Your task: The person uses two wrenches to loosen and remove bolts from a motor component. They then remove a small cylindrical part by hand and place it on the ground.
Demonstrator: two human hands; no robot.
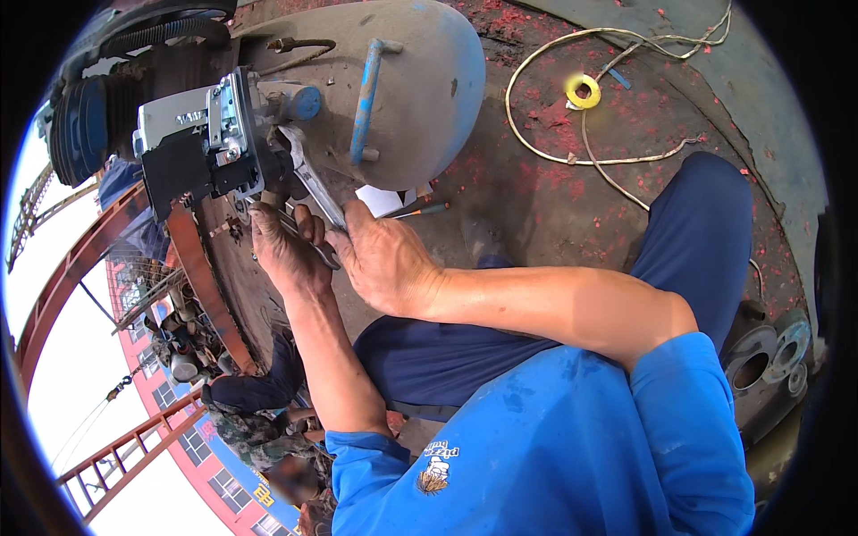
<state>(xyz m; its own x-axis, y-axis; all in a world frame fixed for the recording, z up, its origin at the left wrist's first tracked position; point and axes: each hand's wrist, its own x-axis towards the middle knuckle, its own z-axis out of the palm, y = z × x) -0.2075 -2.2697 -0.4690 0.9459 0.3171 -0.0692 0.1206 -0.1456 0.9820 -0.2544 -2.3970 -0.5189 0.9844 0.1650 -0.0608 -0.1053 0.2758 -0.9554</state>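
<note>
My right hand (393, 263) is closed round the lower end of a large metal wrench (308, 174). The wrench's upper jaw meets a fitting beside an opened pressure switch (219, 125) with a silver and black body. Just left of it, my left hand (290, 246) is closed on a second, slimmer wrench (326, 255), whose rounded end sticks out beside the palm. Its fingertips are under the switch, where the wrench's far end is mostly hidden. Behind both hands lies a dusty grey tank (411, 98) with a worn blue handle (366, 98).
White cable (514, 98) loops over the red-flecked floor, with a yellow tape roll (584, 92) on it. A screwdriver (420, 211) and white paper (380, 199) lie by the tank. Round metal parts (751, 357) stand at right. Another person (259, 429) crouches at lower left near rusty steel beams (206, 286).
</note>
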